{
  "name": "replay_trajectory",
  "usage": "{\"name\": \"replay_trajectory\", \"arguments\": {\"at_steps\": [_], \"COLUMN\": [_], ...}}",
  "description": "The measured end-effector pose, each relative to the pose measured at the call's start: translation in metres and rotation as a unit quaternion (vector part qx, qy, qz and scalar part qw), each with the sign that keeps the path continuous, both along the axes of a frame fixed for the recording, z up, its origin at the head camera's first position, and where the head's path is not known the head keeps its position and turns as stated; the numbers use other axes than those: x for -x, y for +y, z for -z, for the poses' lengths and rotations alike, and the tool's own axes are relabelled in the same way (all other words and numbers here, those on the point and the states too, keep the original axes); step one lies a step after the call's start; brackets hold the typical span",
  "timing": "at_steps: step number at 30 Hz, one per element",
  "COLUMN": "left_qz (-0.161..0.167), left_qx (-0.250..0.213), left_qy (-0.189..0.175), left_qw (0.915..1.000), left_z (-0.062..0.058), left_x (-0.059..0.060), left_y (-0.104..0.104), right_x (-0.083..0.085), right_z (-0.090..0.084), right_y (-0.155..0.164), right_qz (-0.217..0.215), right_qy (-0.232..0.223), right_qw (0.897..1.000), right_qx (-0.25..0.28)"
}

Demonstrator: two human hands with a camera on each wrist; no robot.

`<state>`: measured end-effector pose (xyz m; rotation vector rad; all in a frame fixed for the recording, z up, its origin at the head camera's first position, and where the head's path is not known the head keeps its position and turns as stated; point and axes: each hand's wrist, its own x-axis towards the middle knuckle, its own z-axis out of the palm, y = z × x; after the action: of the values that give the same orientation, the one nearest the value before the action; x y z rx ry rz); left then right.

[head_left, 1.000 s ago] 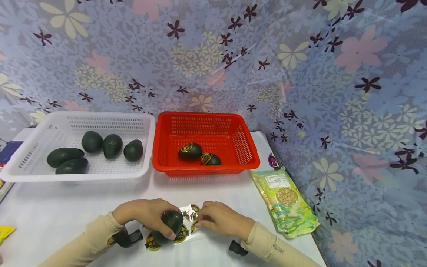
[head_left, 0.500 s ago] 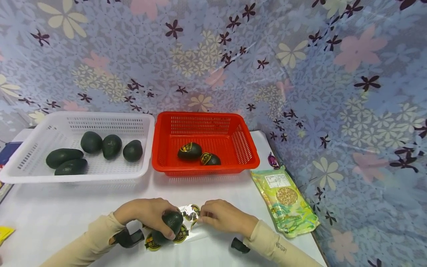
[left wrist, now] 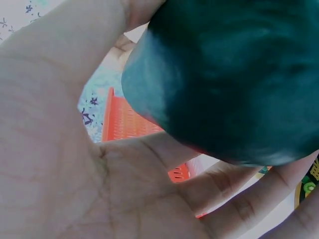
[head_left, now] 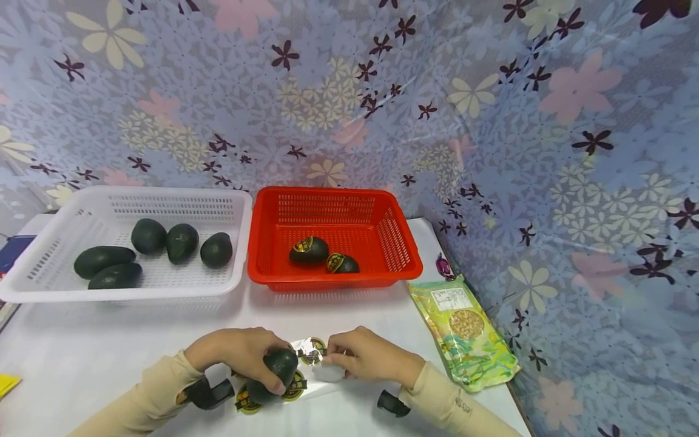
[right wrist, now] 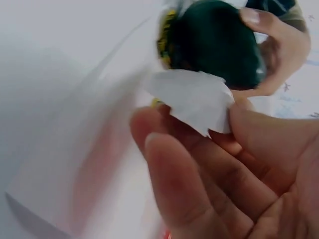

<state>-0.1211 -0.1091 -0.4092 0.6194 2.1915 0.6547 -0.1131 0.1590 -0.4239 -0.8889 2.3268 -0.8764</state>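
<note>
My left hand (head_left: 240,354) grips a dark green avocado (head_left: 278,368) (left wrist: 229,74) (right wrist: 214,37) near the table's front edge, pressing it onto a clear sticker sheet (head_left: 306,371) with black and gold labels. My right hand (head_left: 367,358) lies just right of it and pinches a corner of the sheet (right wrist: 197,99) between thumb and fingers. A red basket (head_left: 262,267) behind holds two labelled avocados (head_left: 309,249). A white basket (head_left: 33,285) to the left holds several plain avocados (head_left: 182,241).
A green and yellow snack pouch (head_left: 464,331) lies at the table's right edge, by a flowered curtain (head_left: 546,182). A yellow item (head_left: 6,383) shows at the far left. White table surface (head_left: 109,340) stretches between the baskets and my hands.
My right hand has lifted the sheet's corner a little and drawn it slightly right. The left hand and its avocado have stayed in place.
</note>
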Motion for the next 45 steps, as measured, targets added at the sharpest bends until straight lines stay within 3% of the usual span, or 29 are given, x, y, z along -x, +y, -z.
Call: {"name": "replay_trajectory", "arguments": {"at_steps": [5,8,15,19,22,25,28,30,33,39,45], "left_qz": [-0.004,-0.008,-0.01,-0.023,-0.048,-0.076,-0.101,-0.119,-0.131,-0.119,-0.116], "left_qx": [0.007,0.009,-0.018,-0.063,-0.124,-0.202,-0.262,-0.287,-0.319,-0.351,-0.361], "left_qy": [-0.001,-0.003,0.008,-0.01,-0.056,-0.107,-0.137,-0.145,-0.149,-0.136,-0.109], "left_qw": [1.0,0.9999,0.9998,0.9977,0.9895,0.9704,0.95,0.9394,0.9268,0.9188,0.9189], "left_z": [0.0,-0.001,0.002,0.005,0.005,0.003,0.001,0.0,-0.001,-0.006,-0.01], "left_x": [0.0,0.0,-0.001,-0.001,0.001,0.006,0.01,0.011,0.013,0.013,0.013], "left_y": [0.0,0.0,-0.001,-0.004,-0.008,-0.011,-0.014,-0.015,-0.016,-0.019,-0.023], "right_x": [0.0,0.0,0.004,0.004,0.001,-0.003,-0.008,-0.01,-0.012,-0.005,-0.003], "right_z": [-0.007,-0.01,-0.013,-0.017,-0.022,-0.027,-0.031,-0.033,-0.035,-0.035,-0.036], "right_y": [0.004,0.006,0.007,0.004,0.0,-0.005,-0.01,-0.014,-0.017,-0.025,-0.037], "right_qz": [0.012,0.024,0.095,0.146,0.172,0.199,0.224,0.23,0.207,0.13,0.077], "right_qy": [-0.062,-0.076,0.023,-0.006,-0.016,0.04,0.135,0.203,0.319,0.509,0.624], "right_qw": [0.998,0.996,0.994,0.986,0.975,0.961,0.937,0.916,0.878,0.797,0.728], "right_qx": [0.029,0.045,0.047,0.078,0.138,0.189,0.231,0.26,0.292,0.299,0.275]}}
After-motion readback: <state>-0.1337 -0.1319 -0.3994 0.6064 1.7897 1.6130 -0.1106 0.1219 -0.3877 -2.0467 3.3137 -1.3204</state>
